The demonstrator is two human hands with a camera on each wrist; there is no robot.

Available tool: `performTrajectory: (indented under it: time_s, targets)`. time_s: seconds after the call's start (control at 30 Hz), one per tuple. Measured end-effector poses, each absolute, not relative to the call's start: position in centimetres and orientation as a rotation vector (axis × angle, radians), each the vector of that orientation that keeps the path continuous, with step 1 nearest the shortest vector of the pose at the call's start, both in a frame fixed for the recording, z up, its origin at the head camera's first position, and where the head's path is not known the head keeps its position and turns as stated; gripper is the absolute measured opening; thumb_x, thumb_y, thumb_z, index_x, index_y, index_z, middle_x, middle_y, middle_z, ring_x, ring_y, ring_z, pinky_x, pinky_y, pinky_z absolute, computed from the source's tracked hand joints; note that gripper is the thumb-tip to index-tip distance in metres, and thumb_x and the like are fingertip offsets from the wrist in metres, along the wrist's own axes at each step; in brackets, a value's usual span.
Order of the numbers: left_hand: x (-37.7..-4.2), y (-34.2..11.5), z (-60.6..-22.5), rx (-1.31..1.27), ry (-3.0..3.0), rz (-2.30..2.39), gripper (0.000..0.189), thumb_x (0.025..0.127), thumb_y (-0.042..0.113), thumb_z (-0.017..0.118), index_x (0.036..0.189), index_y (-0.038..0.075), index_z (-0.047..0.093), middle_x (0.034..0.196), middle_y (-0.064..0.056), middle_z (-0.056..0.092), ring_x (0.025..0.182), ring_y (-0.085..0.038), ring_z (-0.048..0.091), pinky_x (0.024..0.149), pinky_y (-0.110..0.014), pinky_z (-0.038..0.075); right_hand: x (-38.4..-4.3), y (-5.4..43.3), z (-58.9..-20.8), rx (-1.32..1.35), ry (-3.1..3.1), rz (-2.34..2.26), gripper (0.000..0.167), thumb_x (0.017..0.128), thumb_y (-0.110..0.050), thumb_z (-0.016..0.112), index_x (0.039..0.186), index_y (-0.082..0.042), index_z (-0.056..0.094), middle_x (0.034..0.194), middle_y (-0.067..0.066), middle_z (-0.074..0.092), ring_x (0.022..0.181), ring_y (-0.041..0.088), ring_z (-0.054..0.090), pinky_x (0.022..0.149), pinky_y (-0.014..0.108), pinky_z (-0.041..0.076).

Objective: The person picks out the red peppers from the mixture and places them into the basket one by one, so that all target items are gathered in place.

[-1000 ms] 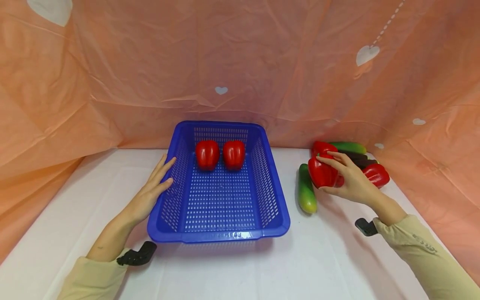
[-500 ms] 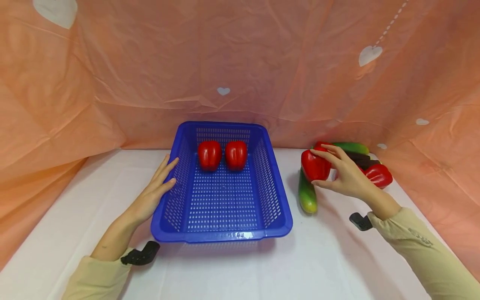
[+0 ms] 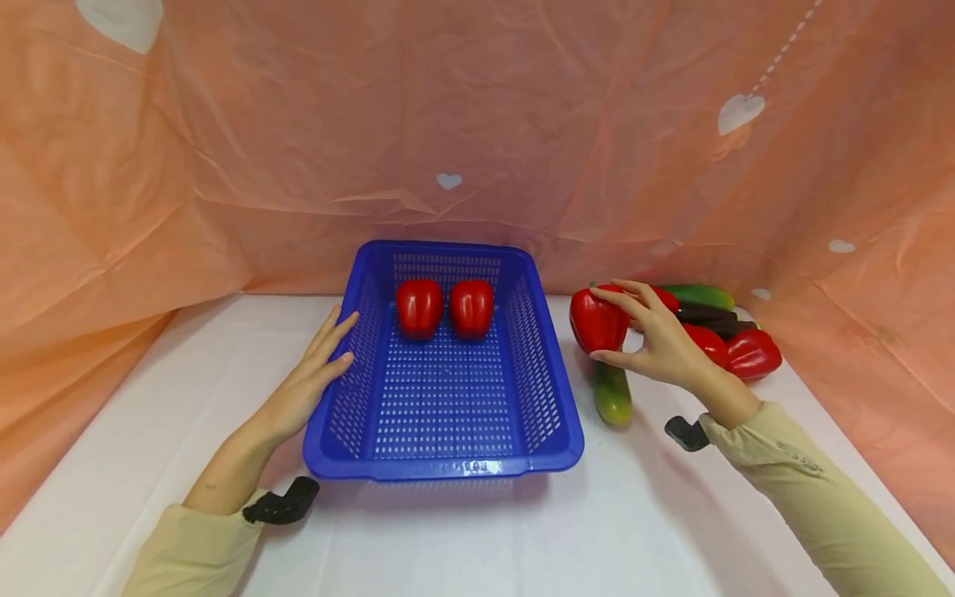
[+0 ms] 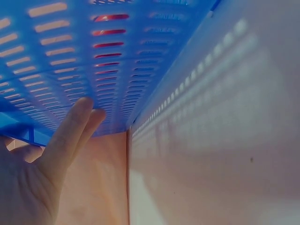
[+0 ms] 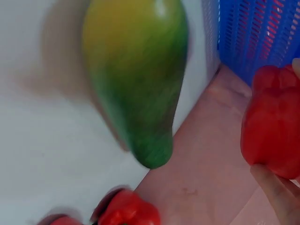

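Red pepper (image 3: 596,322) in right grip (image 3: 658,338), gap beside basket rim (image 3: 550,348)

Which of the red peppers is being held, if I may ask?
The red pepper pinched in the right hand, just outside the blue basket. Two other peppers sit inside the basket; the remaining peppers lie farther right, ungripped.
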State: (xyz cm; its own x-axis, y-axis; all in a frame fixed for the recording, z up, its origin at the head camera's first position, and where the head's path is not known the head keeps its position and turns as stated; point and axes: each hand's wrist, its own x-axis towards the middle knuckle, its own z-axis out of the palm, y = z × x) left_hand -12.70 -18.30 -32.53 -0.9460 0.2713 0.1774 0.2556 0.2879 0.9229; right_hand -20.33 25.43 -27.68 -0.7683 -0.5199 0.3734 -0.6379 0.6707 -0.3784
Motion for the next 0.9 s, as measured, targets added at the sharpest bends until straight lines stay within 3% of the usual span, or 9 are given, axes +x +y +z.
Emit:
performTrajectory:
  time_s: [0.9]
  targets:
    - [-12.4, -18.1, -32.2, 0.491, 2.515, 1.785, 0.058, 0.1, 0.013, 0.037, 0.153, 0.002, 0.014, 0.16, -0.016, -0.014, 0.145, -0.038, -0.016, 0.107, -0.07, -0.009, -21.0, 21.5, -26.1, 1.001, -2.465, 0.781, 0.081, 0.067, -0.009, 0.086, 0.138, -0.006, 0.048, 0.14, 0.022, 0.04, 0.124, 0.037, 0.046, 0.083, 0.053, 0.053]
